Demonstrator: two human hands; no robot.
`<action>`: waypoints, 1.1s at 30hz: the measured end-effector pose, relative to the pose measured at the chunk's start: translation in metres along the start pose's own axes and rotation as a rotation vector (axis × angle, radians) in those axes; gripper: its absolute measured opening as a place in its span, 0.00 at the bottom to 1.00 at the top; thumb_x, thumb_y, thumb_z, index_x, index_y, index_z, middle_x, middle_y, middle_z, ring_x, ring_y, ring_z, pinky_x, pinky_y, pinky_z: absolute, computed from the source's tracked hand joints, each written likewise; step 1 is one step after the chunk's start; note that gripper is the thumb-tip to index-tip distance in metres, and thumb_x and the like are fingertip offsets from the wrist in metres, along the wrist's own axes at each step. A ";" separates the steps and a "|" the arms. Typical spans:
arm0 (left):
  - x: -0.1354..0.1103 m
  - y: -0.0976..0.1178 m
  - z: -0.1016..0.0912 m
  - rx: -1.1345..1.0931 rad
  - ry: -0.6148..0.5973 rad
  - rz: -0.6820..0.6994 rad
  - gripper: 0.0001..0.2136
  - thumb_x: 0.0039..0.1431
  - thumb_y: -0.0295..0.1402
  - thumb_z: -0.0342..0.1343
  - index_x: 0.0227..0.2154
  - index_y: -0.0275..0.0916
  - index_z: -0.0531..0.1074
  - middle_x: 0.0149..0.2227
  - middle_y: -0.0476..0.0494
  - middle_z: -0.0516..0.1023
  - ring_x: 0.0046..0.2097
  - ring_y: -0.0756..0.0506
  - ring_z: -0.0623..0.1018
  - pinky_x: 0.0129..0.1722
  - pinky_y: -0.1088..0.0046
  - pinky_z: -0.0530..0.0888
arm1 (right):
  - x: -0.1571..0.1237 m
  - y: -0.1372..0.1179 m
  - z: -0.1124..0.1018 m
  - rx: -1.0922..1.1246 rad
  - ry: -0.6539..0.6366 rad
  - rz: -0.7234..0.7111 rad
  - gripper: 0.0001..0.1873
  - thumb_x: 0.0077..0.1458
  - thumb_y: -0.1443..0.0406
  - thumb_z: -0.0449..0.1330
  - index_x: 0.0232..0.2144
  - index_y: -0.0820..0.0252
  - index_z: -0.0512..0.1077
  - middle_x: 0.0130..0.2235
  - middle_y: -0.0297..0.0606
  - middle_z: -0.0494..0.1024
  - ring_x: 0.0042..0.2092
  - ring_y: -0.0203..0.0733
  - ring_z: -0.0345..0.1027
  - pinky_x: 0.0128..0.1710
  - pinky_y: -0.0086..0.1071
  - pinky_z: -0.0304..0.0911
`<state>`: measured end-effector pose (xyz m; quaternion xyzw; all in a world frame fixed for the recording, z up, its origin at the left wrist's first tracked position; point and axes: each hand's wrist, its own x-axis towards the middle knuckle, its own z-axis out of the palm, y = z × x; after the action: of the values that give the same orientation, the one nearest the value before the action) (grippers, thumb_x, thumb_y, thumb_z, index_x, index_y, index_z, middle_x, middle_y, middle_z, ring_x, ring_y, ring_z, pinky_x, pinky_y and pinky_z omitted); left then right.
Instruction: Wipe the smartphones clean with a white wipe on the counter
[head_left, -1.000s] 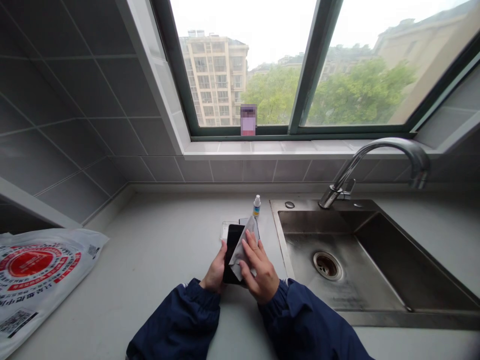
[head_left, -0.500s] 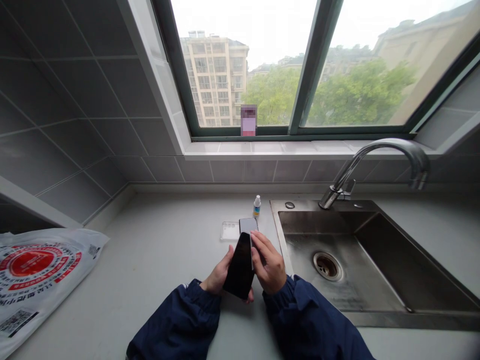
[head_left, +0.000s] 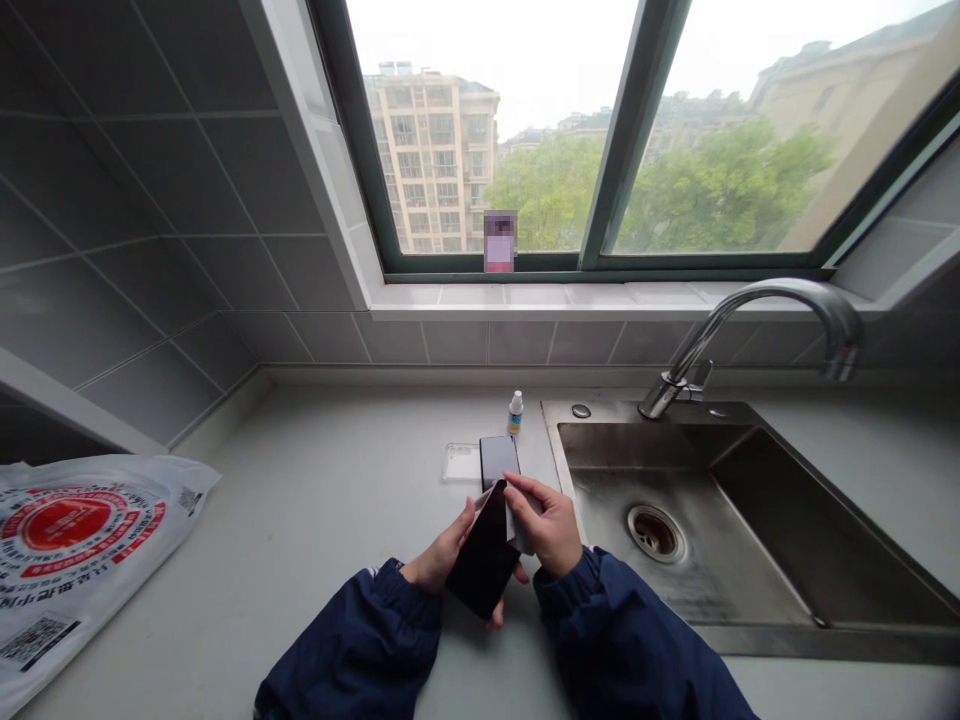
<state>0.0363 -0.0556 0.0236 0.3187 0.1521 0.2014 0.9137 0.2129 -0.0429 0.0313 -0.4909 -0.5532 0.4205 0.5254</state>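
Observation:
A smartphone (head_left: 484, 562) with a black face lies tilted in my left hand (head_left: 442, 552); its thumb is along the near left edge and fingertips show past the right side. My right hand (head_left: 556, 530) pinches a small grey cloth (head_left: 520, 536) against the phone's upper right corner. Just beyond my hands, a second flat phone-like slab (head_left: 499, 458) with a grey face rests on the counter, partly covered by my fingers. To its left is a clear phone case (head_left: 460, 462). Behind it stands a small white-capped bottle (head_left: 515, 412) with a blue and yellow label.
A stainless steel sink (head_left: 561, 470) is set into the counter (head_left: 322, 480) to my right, with a chrome faucet (head_left: 720, 320) arching over it. At the left edge lies a white plastic bag (head_left: 97, 540) with red print. A window (head_left: 547, 180) is ahead.
My right hand and the cloth have shifted slightly down and right, round the phone's upper corner. The phone has tilted a little further, and more of the cloth shows.

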 end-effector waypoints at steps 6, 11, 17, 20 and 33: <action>-0.003 0.003 0.001 0.129 0.017 -0.148 0.42 0.61 0.57 0.21 0.45 0.32 0.76 0.32 0.34 0.80 0.28 0.39 0.79 0.32 0.59 0.73 | 0.000 -0.001 0.000 0.119 -0.051 0.057 0.20 0.54 0.54 0.64 0.45 0.59 0.78 0.42 0.43 0.82 0.46 0.52 0.77 0.52 0.44 0.69; -0.005 -0.002 -0.002 0.119 0.000 -0.132 0.42 0.62 0.56 0.23 0.49 0.28 0.74 0.34 0.29 0.80 0.28 0.39 0.80 0.35 0.59 0.73 | 0.002 0.005 0.000 0.146 -0.108 0.087 0.21 0.54 0.53 0.64 0.46 0.60 0.77 0.43 0.44 0.82 0.45 0.52 0.77 0.50 0.44 0.70; -0.003 -0.004 0.001 0.099 0.093 -0.034 0.33 0.64 0.55 0.30 0.57 0.38 0.66 0.41 0.31 0.80 0.27 0.41 0.80 0.30 0.62 0.75 | 0.003 0.005 -0.001 0.138 -0.123 0.087 0.19 0.53 0.53 0.65 0.42 0.60 0.78 0.40 0.44 0.82 0.43 0.51 0.78 0.48 0.42 0.71; 0.000 -0.006 -0.004 0.080 0.033 -0.014 0.33 0.64 0.55 0.29 0.54 0.36 0.67 0.40 0.31 0.80 0.27 0.41 0.81 0.26 0.66 0.74 | 0.004 0.004 -0.002 0.123 -0.106 0.098 0.20 0.52 0.52 0.66 0.40 0.60 0.78 0.38 0.44 0.83 0.41 0.51 0.78 0.46 0.42 0.71; -0.002 0.003 0.006 0.082 0.002 -0.053 0.35 0.63 0.55 0.25 0.51 0.36 0.69 0.42 0.31 0.79 0.28 0.42 0.80 0.26 0.66 0.73 | 0.007 0.008 -0.001 0.179 -0.060 0.141 0.20 0.49 0.52 0.67 0.38 0.61 0.78 0.35 0.42 0.82 0.39 0.48 0.77 0.44 0.39 0.70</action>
<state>0.0359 -0.0578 0.0299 0.3517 0.1696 0.1712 0.9046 0.2151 -0.0352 0.0247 -0.4671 -0.4930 0.5185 0.5195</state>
